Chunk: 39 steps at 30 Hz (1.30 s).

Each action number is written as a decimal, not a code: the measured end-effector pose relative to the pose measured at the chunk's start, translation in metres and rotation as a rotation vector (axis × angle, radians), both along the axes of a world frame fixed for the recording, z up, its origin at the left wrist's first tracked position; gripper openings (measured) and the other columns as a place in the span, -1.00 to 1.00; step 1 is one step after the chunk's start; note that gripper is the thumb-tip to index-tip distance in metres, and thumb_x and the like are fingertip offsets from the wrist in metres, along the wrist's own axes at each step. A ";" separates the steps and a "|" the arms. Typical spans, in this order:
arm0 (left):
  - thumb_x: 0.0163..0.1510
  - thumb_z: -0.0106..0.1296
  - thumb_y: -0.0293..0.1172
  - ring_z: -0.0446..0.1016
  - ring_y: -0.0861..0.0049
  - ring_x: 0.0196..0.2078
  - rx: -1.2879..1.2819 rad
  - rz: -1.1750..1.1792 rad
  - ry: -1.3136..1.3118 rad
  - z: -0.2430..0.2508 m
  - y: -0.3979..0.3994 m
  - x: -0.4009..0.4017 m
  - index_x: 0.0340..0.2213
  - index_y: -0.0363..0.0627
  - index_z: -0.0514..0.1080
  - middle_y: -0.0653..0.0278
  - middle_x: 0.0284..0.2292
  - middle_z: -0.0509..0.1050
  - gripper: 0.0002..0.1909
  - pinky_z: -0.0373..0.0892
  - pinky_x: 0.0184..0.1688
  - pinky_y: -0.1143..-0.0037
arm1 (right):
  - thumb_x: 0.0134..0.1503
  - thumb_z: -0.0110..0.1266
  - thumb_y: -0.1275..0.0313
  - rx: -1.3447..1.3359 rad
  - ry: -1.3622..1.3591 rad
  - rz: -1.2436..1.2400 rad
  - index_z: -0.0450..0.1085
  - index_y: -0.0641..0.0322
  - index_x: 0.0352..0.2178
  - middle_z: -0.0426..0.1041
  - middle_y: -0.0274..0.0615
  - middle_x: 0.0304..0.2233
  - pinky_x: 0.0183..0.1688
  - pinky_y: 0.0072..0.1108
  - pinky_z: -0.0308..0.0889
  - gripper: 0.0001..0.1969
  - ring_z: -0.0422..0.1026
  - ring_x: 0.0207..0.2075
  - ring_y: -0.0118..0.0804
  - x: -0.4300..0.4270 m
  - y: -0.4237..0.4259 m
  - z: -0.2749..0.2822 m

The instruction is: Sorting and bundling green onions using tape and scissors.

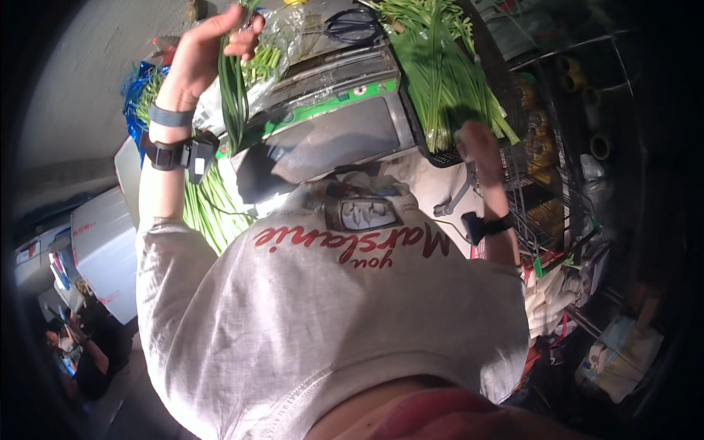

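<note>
My left hand (217, 52) is raised at the upper left, its fingers closed around a folded bunch of long green leaves (233, 99) that hangs below the palm. Beneath that bunch is a film wrapping machine with a metal plate (346, 132) and a green control panel. My right hand (481, 157), blurred, is at the front right corner of a black plastic basket (440, 159). Long flat green leaves (434, 77), likely garlic chives, fill the basket. Whether the right fingers grip anything is unclear.
Cut green stalks (267, 63) lie in clear plastic behind my left hand. More green stalks (212, 212) are left of the machine. A dark coiled bundle (353, 26) is at the back. A wire rack (542, 181) stands right, a white box (104, 247) left. Another person (91, 352) is lower left.
</note>
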State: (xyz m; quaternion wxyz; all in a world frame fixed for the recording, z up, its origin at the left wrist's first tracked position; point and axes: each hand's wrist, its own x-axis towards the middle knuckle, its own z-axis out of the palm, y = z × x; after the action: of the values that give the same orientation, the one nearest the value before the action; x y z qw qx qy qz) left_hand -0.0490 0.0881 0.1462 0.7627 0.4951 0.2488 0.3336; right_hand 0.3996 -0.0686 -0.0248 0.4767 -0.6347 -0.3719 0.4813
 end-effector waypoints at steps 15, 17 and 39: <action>0.07 -0.11 -0.17 0.24 0.74 -0.51 0.238 0.201 0.323 0.024 0.009 -0.025 -0.25 -0.28 0.34 0.41 -0.52 0.37 -0.63 0.17 -0.44 0.76 | 0.08 -0.11 0.37 0.597 -1.064 0.371 0.21 0.34 -0.16 0.38 -0.17 -0.53 -0.36 -0.52 0.30 -0.68 0.37 -0.49 -0.27 -0.095 0.258 0.094; 0.07 -0.11 -0.19 0.21 0.76 -0.52 0.217 0.396 0.431 0.055 -0.013 -0.048 -0.25 -0.27 0.35 0.42 -0.54 0.34 -0.64 0.14 -0.46 0.76 | 0.11 -0.18 0.33 0.788 -0.924 0.529 0.17 0.32 -0.23 0.37 -0.11 -0.54 -0.38 -0.44 0.28 -0.73 0.40 -0.50 -0.17 -0.098 0.305 0.100; 0.06 -0.12 -0.29 0.38 0.53 -0.44 -0.349 0.445 0.060 -0.074 0.081 -0.067 -0.35 -0.28 0.29 0.17 -0.41 0.41 -0.75 0.33 -0.37 0.59 | -0.02 -0.06 0.42 0.831 -1.209 0.640 0.31 0.02 -0.23 0.43 -0.33 -0.40 -0.11 -0.46 0.19 -0.74 0.37 -0.24 -0.28 -0.143 0.385 0.049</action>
State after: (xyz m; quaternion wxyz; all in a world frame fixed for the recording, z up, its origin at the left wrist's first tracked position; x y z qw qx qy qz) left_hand -0.1160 0.1689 0.0724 0.7367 0.2990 0.4277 0.4301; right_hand 0.2562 0.3163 0.0240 0.2289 -0.4186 -0.8788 -0.0107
